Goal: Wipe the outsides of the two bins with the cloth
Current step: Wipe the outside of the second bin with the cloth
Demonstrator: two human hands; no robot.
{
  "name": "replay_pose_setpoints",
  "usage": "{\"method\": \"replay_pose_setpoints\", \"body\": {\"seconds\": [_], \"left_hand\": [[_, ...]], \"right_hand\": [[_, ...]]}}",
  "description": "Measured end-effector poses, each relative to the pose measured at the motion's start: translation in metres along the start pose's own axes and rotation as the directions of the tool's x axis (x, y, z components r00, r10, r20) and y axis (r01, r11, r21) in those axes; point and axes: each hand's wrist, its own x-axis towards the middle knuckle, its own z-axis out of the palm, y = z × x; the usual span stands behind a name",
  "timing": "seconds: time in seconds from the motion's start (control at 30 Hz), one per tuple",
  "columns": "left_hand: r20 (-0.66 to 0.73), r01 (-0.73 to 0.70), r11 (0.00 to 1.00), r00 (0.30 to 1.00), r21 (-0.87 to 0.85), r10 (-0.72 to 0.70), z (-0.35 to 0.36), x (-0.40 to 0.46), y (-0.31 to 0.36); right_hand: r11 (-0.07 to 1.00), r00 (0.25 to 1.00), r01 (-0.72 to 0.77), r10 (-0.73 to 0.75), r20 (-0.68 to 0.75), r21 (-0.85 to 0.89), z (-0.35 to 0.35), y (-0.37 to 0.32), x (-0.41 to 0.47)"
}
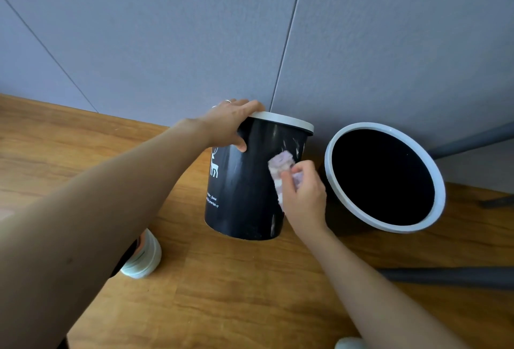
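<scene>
The wooden floor (222, 293) is carrying two black bins. The right bin (385, 226) is standing at three o'clock of the deer-printed bin (242, 195), whose rim the left hand (230, 123) is gripping. The right hand (304, 198) is pinching the cloth (279, 166) against its side.

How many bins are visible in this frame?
2. The left bin, with a white deer print, is tipped and gripped at its rim by the left hand. The right bin stands beside it near the wall. No others show; the view is limited.

tilted deer bin (244, 181) | cloth (281, 166) against side | upright bin (385, 179) beside, perhaps touching
</scene>
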Motion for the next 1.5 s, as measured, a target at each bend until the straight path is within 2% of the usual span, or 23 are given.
{"method": "replay_pose_setpoints", "body": {"seconds": [0.07, 0.13, 0.2, 0.27, 0.37, 0.5, 0.63, 0.8, 0.9, 1.0, 1.1, 1.17, 1.27, 1.4, 1.5], "left_hand": [[0.003, 0.004, 1.000, 1.000, -0.002, -0.004, 0.000, 0.000, 0.000], [0.007, 0.007, 1.000, 1.000, 0.001, -0.007, 0.000, 0.000, 0.000], [0.010, 0.010, 1.000, 1.000, 0.003, -0.010, 0.000, -0.001, 0.000], [0.013, 0.015, 1.000, 1.000, -0.003, -0.015, -0.001, -0.001, -0.001], [0.016, 0.014, 1.000, 1.000, -0.002, -0.014, -0.001, -0.001, -0.001], [0.014, 0.013, 1.000, 1.000, 0.005, -0.013, 0.000, -0.001, 0.000], [0.006, 0.003, 1.000, 1.000, 0.007, -0.003, 0.001, -0.001, 0.000], [0.010, 0.003, 1.000, 1.000, 0.011, -0.003, 0.000, 0.000, 0.000], [0.008, 0.000, 1.000, 1.000, 0.014, 0.000, 0.000, 0.000, -0.001], [0.008, 0.005, 1.000, 1.000, 0.012, -0.005, 0.001, 0.000, -0.002], [0.004, 0.010, 1.000, 1.000, 0.008, -0.010, 0.001, -0.001, -0.005], [0.002, 0.009, 1.000, 1.000, 0.006, -0.009, 0.001, -0.001, -0.006], [0.000, 0.007, 1.000, 1.000, 0.015, -0.007, 0.002, 0.000, -0.004], [-0.003, 0.006, 1.000, 1.000, 0.016, -0.006, 0.003, 0.001, -0.004], [-0.007, 0.003, 1.000, 1.000, 0.014, -0.003, 0.003, 0.001, -0.005]], "right_hand": [[0.986, 0.989, -0.130, 0.136, -0.053, 0.105, 0.003, -0.007, 0.006], [0.961, 0.981, -0.193, 0.193, 0.017, 0.198, 0.005, -0.012, 0.005], [0.954, 0.975, -0.213, 0.193, 0.111, 0.212, 0.007, -0.013, 0.000], [0.968, 0.971, -0.207, 0.185, 0.154, 0.140, 0.009, -0.010, -0.004], [0.985, 0.979, -0.167, 0.161, 0.127, 0.038, 0.009, -0.007, -0.003], [0.990, 0.988, -0.136, 0.133, 0.072, 0.039, 0.008, -0.010, -0.001], [0.981, 0.991, -0.133, 0.136, -0.011, 0.141, 0.003, -0.007, 0.003], [1.000, 0.999, -0.004, 0.005, 0.041, -0.025, 0.002, -0.003, 0.003], [0.998, 0.997, -0.026, 0.021, 0.071, 0.064, 0.004, 0.000, 0.002], [0.970, 0.973, -0.096, 0.044, 0.224, 0.223, 0.001, 0.004, 0.001], [0.998, 0.923, 0.053, -0.065, 0.379, 0.042, -0.002, 0.010, -0.003], [0.980, 0.911, 0.191, -0.155, 0.381, -0.057, -0.001, 0.011, -0.004], [0.924, 0.917, 0.340, -0.286, 0.277, -0.174, 0.004, 0.005, 0.002], [0.836, 0.911, 0.412, -0.388, 0.141, -0.362, 0.005, -0.005, 0.016], [0.786, 0.889, 0.444, -0.446, 0.103, -0.430, 0.003, -0.011, 0.024]]}}
